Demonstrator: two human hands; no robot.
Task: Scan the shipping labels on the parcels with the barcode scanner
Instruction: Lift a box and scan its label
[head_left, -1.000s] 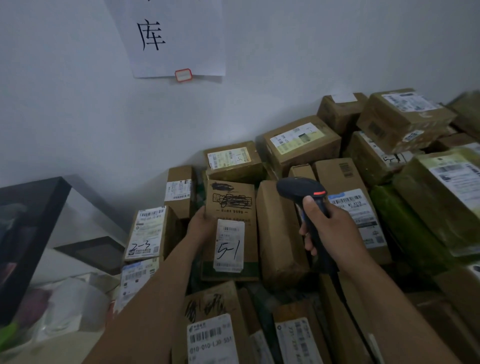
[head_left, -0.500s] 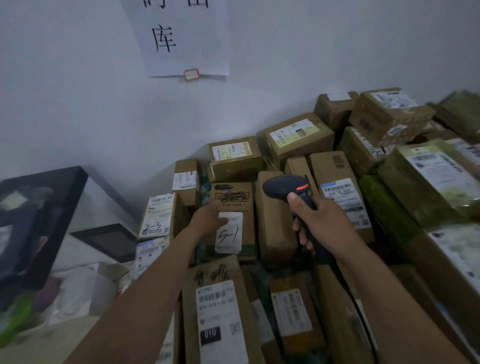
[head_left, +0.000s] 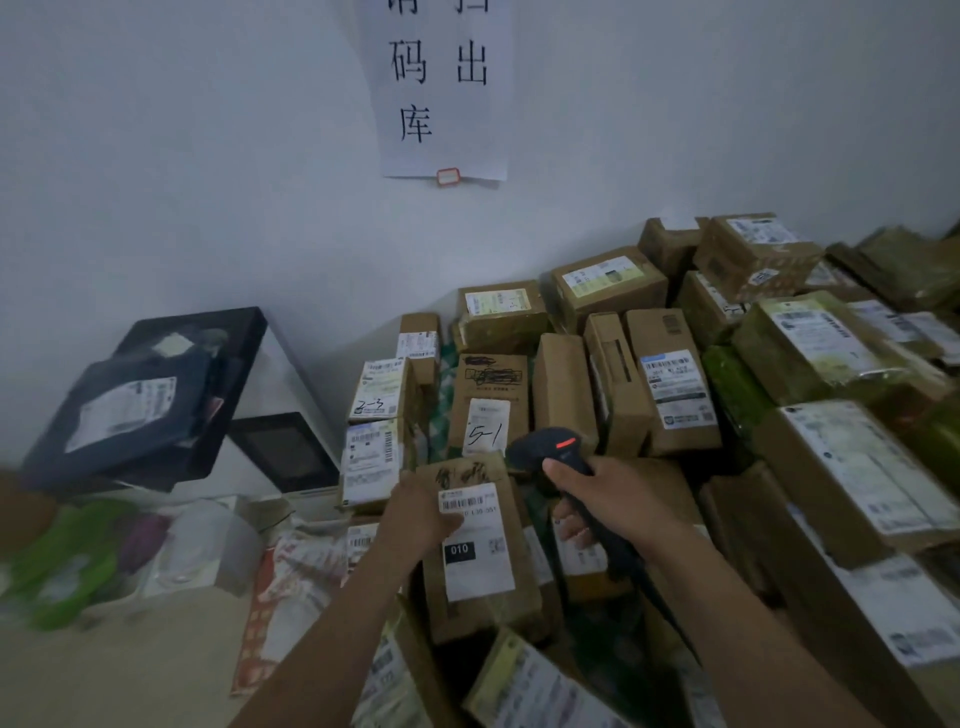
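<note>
Head view: left hand (head_left: 421, 519) grips the left edge of the 010 parcel (head_left: 483, 621), thumb on its shipping label (head_left: 478, 571). Right hand (head_left: 618, 506) is clamped round the barcode scanner (head_left: 545, 451), at the parcel's 1 o'clock. 5-1 box (head_left: 488, 410) sits at its 12.

One head-worn view is given, aimed forward and down. The parcels (head_left: 670, 384) are seen close at lower right, a wall (head_left: 156, 156) above.
</note>
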